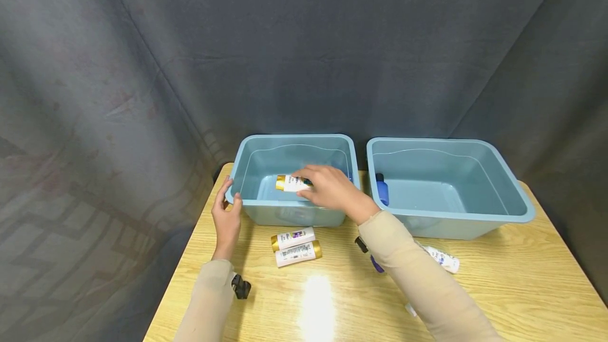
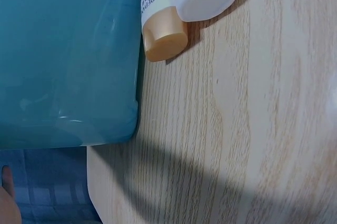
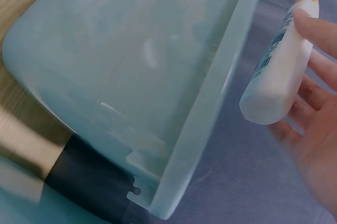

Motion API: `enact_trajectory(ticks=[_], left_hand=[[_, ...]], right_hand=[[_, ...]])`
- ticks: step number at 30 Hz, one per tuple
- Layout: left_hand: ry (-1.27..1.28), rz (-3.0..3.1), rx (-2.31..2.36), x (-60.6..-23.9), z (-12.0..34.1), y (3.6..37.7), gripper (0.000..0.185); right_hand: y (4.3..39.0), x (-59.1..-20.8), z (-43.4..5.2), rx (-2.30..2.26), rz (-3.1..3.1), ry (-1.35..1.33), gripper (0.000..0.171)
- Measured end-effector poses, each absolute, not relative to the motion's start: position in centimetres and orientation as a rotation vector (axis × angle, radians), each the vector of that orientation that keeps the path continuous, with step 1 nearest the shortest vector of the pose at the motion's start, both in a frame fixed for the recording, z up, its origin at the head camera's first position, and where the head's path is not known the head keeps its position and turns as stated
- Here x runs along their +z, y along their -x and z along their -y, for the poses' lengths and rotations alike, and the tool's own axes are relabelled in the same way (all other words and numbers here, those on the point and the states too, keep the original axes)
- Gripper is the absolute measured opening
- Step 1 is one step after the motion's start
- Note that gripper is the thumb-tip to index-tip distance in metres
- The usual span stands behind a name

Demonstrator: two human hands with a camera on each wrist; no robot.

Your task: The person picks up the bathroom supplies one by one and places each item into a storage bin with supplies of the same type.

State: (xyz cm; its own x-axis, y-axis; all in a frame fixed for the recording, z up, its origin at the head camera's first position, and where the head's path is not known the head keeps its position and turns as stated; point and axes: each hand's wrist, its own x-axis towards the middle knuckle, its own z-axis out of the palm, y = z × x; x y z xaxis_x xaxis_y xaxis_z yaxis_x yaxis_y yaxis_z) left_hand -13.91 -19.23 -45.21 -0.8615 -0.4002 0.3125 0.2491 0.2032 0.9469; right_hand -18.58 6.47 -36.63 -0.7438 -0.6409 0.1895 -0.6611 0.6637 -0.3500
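Observation:
My right hand (image 1: 330, 186) grips a white bottle with a gold cap (image 1: 293, 183) above the left blue bin (image 1: 287, 212). In the right wrist view, thumb and fingers are round that bottle (image 3: 281, 71), beside the bin's rim (image 3: 210, 98). At the left bin's front left corner, my left hand (image 1: 227, 223) holds the rim between thumb and fingers. Only a bit of the left hand (image 2: 8, 205) shows in the left wrist view. Two more white bottles with gold caps, an upper one (image 1: 294, 238) and a lower one (image 1: 296, 255), lie in front of the bin.
To the right stands a second blue bin (image 1: 451, 218) with a blue, black-capped bottle (image 1: 382, 192) inside. A white bottle (image 1: 444, 259) and a partly hidden dark blue bottle (image 1: 377, 264) lie near my right sleeve on the wooden table (image 1: 513, 300). A grey curtain (image 1: 304, 57) hangs behind.

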Motion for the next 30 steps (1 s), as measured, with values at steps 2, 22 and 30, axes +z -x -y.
enact_trajectory(ticks=[2, 22, 30], left_hand=[[-0.144, 1.985, -1.713, -45.3, 19.4, 13.9, 0.042], [-0.136, 1.977, -1.698, -45.7, 19.7, 13.8, 0.042], [-0.115, 1.971, -1.698, -45.6, 19.6, 13.7, 0.041]], right_hand=[[18.8, -36.8, -6.3, 0.624, 2.835, -1.098, 0.045], [20.1, -39.1, -6.6, 0.771, 3.029, -0.964, 0.042], [20.2, -39.9, -6.9, 0.786, 3.108, -0.919, 0.042]])
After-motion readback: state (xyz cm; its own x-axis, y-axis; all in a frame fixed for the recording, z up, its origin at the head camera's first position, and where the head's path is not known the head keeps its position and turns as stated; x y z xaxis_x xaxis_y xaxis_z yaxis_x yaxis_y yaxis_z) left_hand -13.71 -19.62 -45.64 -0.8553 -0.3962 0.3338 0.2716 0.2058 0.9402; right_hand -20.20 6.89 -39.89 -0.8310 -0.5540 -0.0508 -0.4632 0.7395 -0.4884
